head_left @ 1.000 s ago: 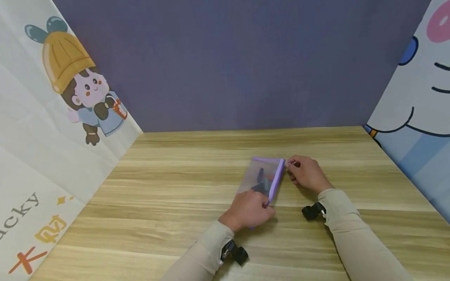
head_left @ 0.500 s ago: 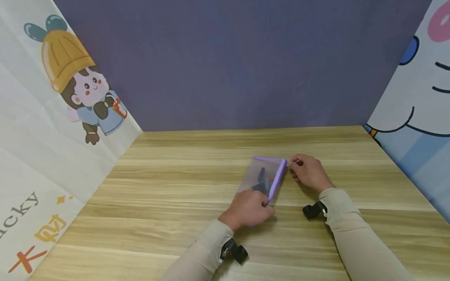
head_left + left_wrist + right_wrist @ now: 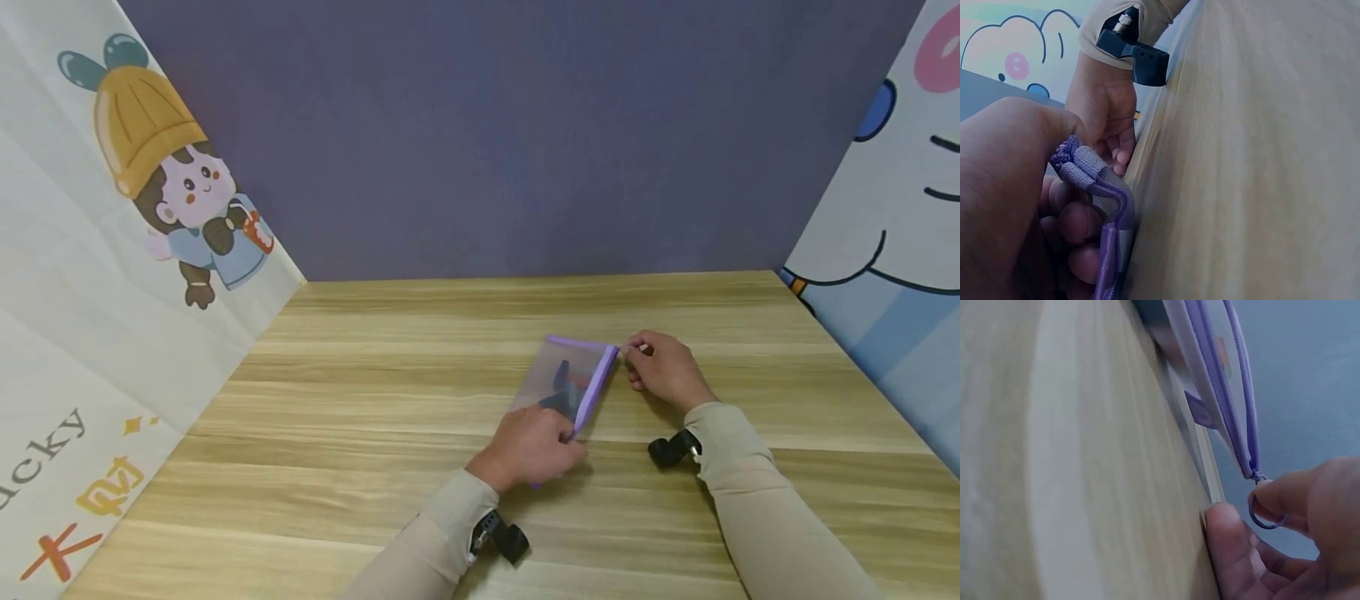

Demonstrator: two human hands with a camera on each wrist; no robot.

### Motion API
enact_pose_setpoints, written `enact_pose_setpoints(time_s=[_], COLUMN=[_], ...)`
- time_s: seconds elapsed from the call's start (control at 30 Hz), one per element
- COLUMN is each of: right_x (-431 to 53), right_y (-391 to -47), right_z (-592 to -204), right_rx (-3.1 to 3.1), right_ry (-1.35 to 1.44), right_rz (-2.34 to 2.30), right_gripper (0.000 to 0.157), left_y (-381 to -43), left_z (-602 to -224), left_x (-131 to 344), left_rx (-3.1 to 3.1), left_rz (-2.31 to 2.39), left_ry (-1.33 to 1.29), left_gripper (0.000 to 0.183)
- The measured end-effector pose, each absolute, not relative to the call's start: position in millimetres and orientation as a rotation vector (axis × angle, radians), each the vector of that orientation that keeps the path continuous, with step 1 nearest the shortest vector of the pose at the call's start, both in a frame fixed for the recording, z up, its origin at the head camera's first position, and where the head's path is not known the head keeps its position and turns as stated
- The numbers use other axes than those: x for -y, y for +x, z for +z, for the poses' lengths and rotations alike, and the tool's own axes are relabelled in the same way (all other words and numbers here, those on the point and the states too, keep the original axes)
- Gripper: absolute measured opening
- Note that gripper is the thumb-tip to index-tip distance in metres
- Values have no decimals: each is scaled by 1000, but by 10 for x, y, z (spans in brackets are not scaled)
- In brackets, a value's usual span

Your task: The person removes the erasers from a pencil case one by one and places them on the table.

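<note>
A see-through zipper pouch (image 3: 536, 375) with purple edging lies on the table, with dark shapes and a small red one showing inside. My left hand (image 3: 531, 446) grips its near end by the zipper edge; the left wrist view shows the purple zipper end (image 3: 1082, 165) bunched between thumb and curled fingers. At the far right corner, my right hand (image 3: 663, 367) pinches the zipper pull, whose ring (image 3: 1263, 515) hangs at the thumb and finger in the right wrist view. The zipper (image 3: 1213, 369) runs straight up to that pull. Part of the pouch is hidden under my left hand.
The wood-grain table (image 3: 337, 400) extends around both hands. A dark blue-grey panel (image 3: 525, 142) rises behind it. Printed cartoon sheets stand at the left (image 3: 67, 250) and right (image 3: 892, 233). Small black cameras sit on both wrists.
My right hand has shifted slightly to the right, and the pouch's far corner has moved right with it. The left hand stays in place on the near end.
</note>
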State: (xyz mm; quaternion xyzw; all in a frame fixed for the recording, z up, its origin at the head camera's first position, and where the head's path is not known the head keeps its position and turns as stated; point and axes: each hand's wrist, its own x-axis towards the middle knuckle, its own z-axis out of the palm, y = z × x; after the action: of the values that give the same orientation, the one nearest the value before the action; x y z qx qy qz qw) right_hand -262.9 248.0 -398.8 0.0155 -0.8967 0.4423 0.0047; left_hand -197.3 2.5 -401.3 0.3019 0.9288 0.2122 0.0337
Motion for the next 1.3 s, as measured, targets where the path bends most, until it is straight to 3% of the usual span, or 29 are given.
enact_pose_setpoints(time_s=[0.63, 1.3], right_x=[-2508, -2485], right_y=[-2610, -2617], right_z=[-4073, -4070], right_rx=[2839, 2818], right_ry=[128, 219], right_rz=[1395, 1311], right_gripper=[30, 21], left_y=[-1987, -2004], left_z=[-4077, -3982], left_x=[-33, -118], left_rx=[-2853, -2961], left_rz=[689, 583], left_ry=[992, 1025], left_gripper=[37, 45])
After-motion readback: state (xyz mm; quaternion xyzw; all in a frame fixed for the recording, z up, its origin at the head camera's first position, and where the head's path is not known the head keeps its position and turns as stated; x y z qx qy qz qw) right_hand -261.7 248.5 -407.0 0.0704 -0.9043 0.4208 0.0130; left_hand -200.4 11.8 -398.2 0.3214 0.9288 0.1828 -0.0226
